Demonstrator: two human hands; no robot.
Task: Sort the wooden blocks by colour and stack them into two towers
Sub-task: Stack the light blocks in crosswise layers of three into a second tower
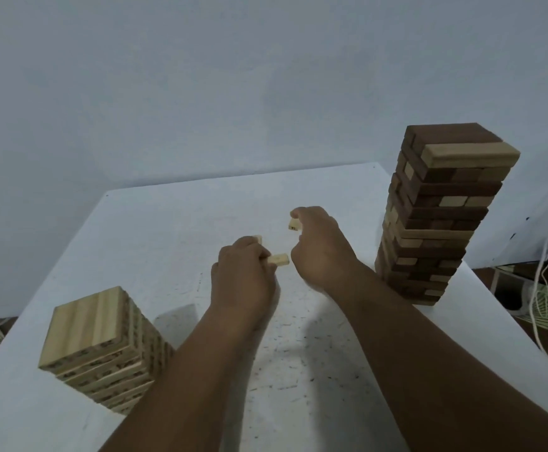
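Across the white bench [168,230], set against a pale wall [201,76], the biggest thing is the tall mixed tower [435,223] at the far right, built mostly of dark blocks with light ones scattered through its layers and one light block [469,154] lying across its top front edge. Near the left front stands the shorter light tower [103,347], made of pale wood only, its top layer flush. Between the two towers, above the bench's middle, both forearms reach forward. The left hand [243,275] is curled around light blocks [278,259], whose ends stick out past its fingers. The right hand [318,243], just beside it, pinches a small light block [294,224] at its fingertips. Beyond the right edge hang thin white cords [546,288] over a patterned floor [523,308].
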